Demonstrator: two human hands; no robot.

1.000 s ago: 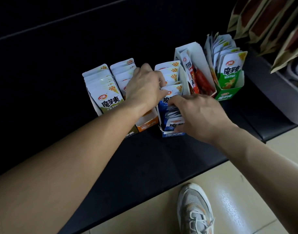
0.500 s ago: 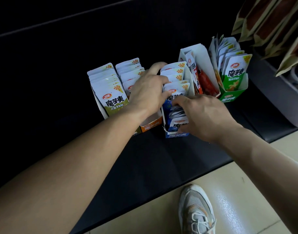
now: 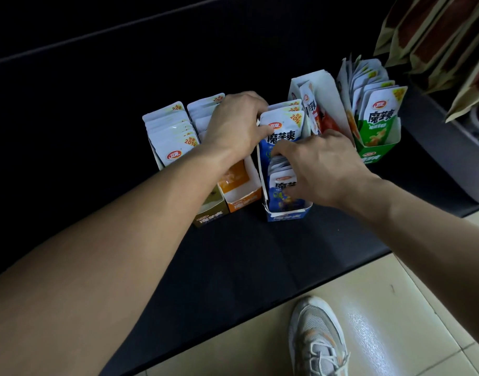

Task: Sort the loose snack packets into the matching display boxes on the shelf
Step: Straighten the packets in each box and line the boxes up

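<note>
Both hands are staying at the blue box [image 3: 287,216], but the left hand [image 3: 234,126] is sitting a little further off the face of the front upright packet than half a second ago, so more of its print is showing. That hand is curling round the left edge of the upright packets [image 3: 283,131] at the back of the box, with its fingers [image 3: 264,128] bracing them so that they are standing straight. The right hand [image 3: 324,169] is reaching in from the right. Its fingers [image 3: 279,151] are bending down onto the tops of the slumped packets [image 3: 281,183], but the hand is hiding whether they are pinching or only pressing. These slumped packets are lying directly under the right fingertips, in the gap between the upright packets behind and the box's low front wall. They are leaning forward toward the person, and their long axis is tilting well off vertical. The box's own long axis is running front to back on the shelf [image 3: 233,256], between the orange box [image 3: 243,200] and the white-walled box [image 3: 329,96] of red packets. Judging by this, the right hand is nearer and is looking better placed to tip the slumped packets back against the upright ones. The left hand is looking set to go on propping those.
</note>
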